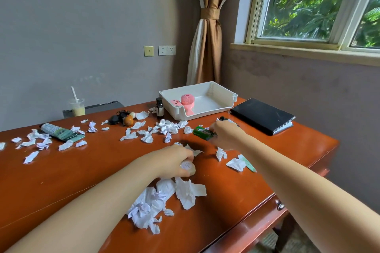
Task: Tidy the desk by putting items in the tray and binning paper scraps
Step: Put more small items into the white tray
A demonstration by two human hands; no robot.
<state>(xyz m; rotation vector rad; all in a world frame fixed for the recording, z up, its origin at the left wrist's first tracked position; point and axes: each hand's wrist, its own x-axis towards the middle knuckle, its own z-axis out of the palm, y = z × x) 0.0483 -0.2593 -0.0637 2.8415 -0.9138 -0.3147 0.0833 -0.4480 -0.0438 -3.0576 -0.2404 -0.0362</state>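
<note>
Jar (186, 166) under curled left fingers (186, 155)

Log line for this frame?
left hand grips small jar | right hand at green pack, grip unclear | tray holds pink items | paper scraps on desk

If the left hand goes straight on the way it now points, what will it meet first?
Likely the white paper scrap just beyond the left hand, which holds a small jar; depth is unclear.
</note>
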